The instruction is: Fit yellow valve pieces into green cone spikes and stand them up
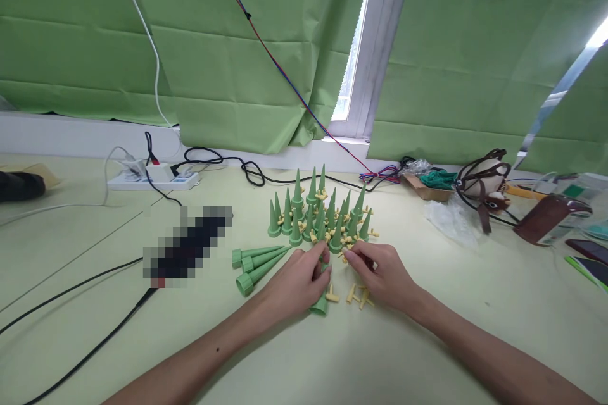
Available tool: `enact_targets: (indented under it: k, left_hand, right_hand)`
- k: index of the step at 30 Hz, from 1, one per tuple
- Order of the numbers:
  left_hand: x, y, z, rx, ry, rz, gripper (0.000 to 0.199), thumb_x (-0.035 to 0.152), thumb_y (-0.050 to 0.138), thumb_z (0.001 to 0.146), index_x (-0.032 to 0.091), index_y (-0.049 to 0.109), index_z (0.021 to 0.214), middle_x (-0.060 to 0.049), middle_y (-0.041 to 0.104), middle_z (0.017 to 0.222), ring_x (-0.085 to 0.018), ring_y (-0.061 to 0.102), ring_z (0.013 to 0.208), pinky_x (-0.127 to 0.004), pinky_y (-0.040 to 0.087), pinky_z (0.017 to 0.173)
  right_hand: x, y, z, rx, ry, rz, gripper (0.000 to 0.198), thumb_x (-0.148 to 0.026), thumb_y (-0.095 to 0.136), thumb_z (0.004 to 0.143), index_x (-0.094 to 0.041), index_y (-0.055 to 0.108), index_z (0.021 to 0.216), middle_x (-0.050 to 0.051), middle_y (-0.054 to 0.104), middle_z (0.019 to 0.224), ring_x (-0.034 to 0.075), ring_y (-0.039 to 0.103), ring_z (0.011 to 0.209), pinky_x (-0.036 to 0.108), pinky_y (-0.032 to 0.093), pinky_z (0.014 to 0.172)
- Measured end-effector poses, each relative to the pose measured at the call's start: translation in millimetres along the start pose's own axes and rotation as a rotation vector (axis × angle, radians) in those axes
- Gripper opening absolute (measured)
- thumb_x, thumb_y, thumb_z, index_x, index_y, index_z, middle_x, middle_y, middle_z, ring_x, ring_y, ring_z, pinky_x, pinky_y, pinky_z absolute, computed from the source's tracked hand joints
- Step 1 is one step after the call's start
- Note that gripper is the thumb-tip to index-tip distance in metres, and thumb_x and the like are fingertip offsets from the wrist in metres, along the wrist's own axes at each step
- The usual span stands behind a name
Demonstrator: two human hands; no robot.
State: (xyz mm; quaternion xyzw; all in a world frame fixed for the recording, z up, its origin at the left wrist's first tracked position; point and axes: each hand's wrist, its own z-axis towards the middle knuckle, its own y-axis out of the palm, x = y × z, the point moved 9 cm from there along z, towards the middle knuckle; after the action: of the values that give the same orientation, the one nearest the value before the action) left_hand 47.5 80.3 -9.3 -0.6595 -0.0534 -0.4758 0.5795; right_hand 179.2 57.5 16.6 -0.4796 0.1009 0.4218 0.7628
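My left hand (304, 278) is closed around a green plastic cone-shaped spike (319, 308), whose wide end points toward me; its tip is mostly hidden by my fingers. Close by on the right, my right hand (384, 271) pinches a small yellow T-shaped fitting (344, 257), partly covered by the fingertips. Several loose yellow fittings (352, 294) lie on the table between and below my hands. Beyond them stands a cluster of upright green spikes (336, 234), many with yellow fittings on or beside them. To the left, several green spikes (256, 261) lie on their sides.
A blurred dark object (190, 247) with a cable lies left. Behind are a power strip (156, 178) and black cable (256, 172). On the right are a cardboard box (430, 190), a plastic bag (451, 221), a dark red case (551, 220) and a phone (589, 250).
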Motion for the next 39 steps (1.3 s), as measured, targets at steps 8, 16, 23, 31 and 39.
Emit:
enact_targets:
  k: [8,16,23,31,39]
  left_hand:
    - [-1,1,1,-0.029,-0.014,0.006,0.007,0.028,0.047,0.091,0.022,0.05,0.088,0.005,0.05,0.059,-0.014,0.045,0.054,-0.023,0.029,0.052]
    - [4,-6,-7,-0.144,0.006,0.104,0.007,0.019,0.048,0.081,0.022,0.048,0.074,0.003,0.049,0.057,-0.016,0.045,0.055,-0.025,0.026,0.05]
    - [-9,-22,-1,-0.004,-0.061,0.211,0.009,0.021,0.045,0.085,0.021,0.047,0.076,0.0,0.049,0.063,-0.018,0.048,0.059,-0.028,0.023,0.051]
    - [-17,-26,0,0.051,-0.1,0.327,0.014,0.021,0.039,0.091,0.021,0.044,0.079,0.0,0.049,0.065,-0.017,0.046,0.058,-0.028,0.022,0.052]
    - [-12,-28,1,0.075,-0.061,0.351,0.019,0.02,0.036,0.096,0.02,0.045,0.079,-0.002,0.054,0.067,-0.018,0.048,0.059,-0.028,0.021,0.055]
  right_hand:
    - [1,2,-1,-0.012,0.008,0.001,0.039,-0.031,0.046,0.1,-0.021,0.033,0.065,-0.006,0.032,0.056,0.01,0.03,0.052,0.025,0.027,0.052]
    - [2,2,-1,-0.011,0.003,-0.007,0.04,-0.031,0.046,0.1,-0.021,0.033,0.063,-0.006,0.032,0.056,0.01,0.029,0.051,0.026,0.027,0.051]
    - [2,2,0,-0.031,-0.005,-0.031,0.039,-0.033,0.045,0.101,-0.021,0.042,0.064,-0.005,0.038,0.056,0.011,0.032,0.051,0.025,0.029,0.051]
    - [2,7,0,-0.161,-0.019,-0.082,0.027,-0.026,0.048,0.099,-0.019,0.055,0.074,-0.003,0.05,0.061,0.012,0.043,0.055,0.024,0.034,0.055]
    - [-4,9,0,-0.257,-0.078,-0.13,0.017,-0.024,0.055,0.095,-0.019,0.06,0.08,-0.001,0.057,0.066,0.013,0.048,0.057,0.025,0.036,0.056]
